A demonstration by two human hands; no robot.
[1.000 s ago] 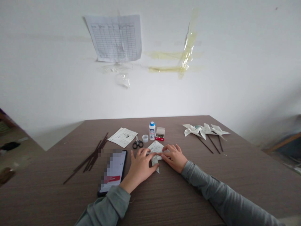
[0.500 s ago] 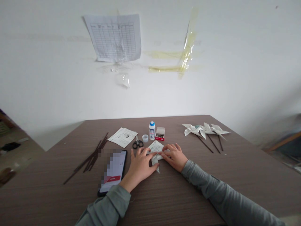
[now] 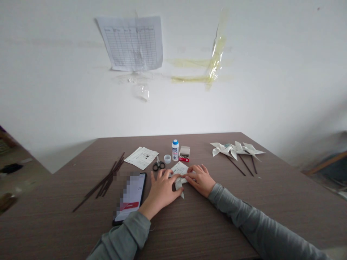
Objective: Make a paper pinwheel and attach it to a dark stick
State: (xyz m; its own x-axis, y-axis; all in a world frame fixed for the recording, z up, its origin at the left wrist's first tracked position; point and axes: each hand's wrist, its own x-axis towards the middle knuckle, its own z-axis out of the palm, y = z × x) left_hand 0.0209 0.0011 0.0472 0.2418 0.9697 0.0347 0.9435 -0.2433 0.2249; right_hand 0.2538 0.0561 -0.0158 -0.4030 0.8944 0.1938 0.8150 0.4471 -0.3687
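Note:
A printed paper pinwheel lies on the table in front of me, partly covered by my fingers. My left hand holds it from the left, its index fingertip on the middle and its thumb by the lower blade. From the right, my right hand has thumb and fingers closed at the pinwheel's centre, close to the left index fingertip. Whether something small sits under the fingertips cannot be made out. Just behind stand a white bottle with a blue cap and a small red box of metal pieces.
Black-handled scissors and a small clear cup lie behind my left hand. Further left are paper sheets, dark sticks and a phone. Several paper pinwheels on sticks rest at the right. A wall rises behind the table.
Both hands stay almost in place on the paper pinwheel, with only slight finger shifts at its centre. The number on the phone screen has changed.

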